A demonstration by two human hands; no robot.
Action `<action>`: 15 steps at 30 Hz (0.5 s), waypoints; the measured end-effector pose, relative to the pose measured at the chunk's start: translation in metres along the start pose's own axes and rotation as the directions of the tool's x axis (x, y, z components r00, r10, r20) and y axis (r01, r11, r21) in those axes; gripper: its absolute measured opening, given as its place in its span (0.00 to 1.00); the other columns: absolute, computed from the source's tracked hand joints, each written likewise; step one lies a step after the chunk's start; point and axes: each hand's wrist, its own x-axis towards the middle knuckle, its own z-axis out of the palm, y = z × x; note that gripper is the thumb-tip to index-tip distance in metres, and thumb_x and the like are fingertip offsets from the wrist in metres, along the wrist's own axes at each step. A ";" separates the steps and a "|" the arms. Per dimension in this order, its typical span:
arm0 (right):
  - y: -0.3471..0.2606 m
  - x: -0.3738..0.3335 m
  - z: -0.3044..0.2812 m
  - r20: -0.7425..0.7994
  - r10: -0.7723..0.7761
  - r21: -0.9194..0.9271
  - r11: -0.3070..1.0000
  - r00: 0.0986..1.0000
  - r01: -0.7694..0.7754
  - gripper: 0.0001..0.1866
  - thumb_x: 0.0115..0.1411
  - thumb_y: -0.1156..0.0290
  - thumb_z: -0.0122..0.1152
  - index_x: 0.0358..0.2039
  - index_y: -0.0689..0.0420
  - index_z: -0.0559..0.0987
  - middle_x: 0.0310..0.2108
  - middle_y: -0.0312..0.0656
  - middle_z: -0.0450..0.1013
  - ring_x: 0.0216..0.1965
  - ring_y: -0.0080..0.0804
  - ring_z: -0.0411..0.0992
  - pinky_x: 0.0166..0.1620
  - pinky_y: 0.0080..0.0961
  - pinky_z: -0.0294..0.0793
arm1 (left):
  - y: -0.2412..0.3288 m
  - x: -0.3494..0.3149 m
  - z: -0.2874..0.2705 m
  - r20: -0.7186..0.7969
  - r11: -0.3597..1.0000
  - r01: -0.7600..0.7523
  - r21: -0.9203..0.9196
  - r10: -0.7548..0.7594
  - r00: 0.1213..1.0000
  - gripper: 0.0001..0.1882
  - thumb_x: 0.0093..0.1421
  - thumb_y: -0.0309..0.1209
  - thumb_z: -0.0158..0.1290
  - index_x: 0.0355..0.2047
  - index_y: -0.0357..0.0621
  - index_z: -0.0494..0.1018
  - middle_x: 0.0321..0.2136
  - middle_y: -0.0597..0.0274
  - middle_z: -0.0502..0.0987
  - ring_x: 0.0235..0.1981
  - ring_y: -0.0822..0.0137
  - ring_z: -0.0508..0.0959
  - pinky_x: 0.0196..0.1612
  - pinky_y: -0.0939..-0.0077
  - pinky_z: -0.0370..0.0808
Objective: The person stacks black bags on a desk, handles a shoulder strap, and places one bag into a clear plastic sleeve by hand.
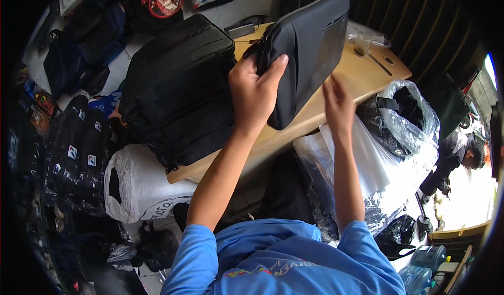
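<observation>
One hand [255,92] grips a smooth rectangular case [317,58]

A pale tan wooden table [367,79] with rounded corners and a narrow dark slot stands slantwise across the middle. Beyond it rises a dark, ribbed wall panel [417,24]. Light grey floor tiles [153,283] show at lower left. White glare fills a bright opening [464,203] at right.

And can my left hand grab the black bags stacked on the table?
Probably not now: your left hand looks close to the black bags but is taken up gripping the black case.
</observation>
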 end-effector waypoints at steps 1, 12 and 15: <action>-0.032 -0.003 -0.012 -0.110 -0.165 0.079 0.982 0.980 0.174 0.20 0.56 0.66 0.59 0.49 0.60 0.72 0.37 0.45 0.74 0.40 0.30 0.73 0.42 0.23 0.70 | 0.003 -0.004 0.000 0.004 1.000 0.004 0.003 -0.004 1.000 0.06 0.54 0.24 0.54 0.30 0.32 0.72 0.22 0.67 0.75 0.21 0.81 0.67 0.28 0.84 0.68; -0.199 -0.009 -0.041 0.425 -0.849 -0.006 0.345 0.315 0.939 0.12 0.39 0.71 0.68 0.26 0.59 0.79 0.28 0.42 0.72 0.31 0.36 0.72 0.34 0.27 0.69 | 0.061 -0.054 -0.031 0.032 0.933 -0.275 0.233 0.275 0.961 0.08 0.49 0.20 0.56 0.30 0.37 0.71 0.19 0.58 0.74 0.21 0.73 0.76 0.25 0.81 0.70; -0.209 -0.018 -0.038 0.352 -0.892 0.079 0.329 0.283 0.941 0.08 0.41 0.77 0.67 0.23 0.63 0.77 0.23 0.42 0.72 0.25 0.33 0.72 0.30 0.25 0.70 | 0.085 -0.069 -0.044 0.034 0.939 -0.147 0.310 0.144 0.989 0.10 0.49 0.19 0.55 0.34 0.36 0.72 0.22 0.57 0.75 0.24 0.72 0.77 0.27 0.81 0.70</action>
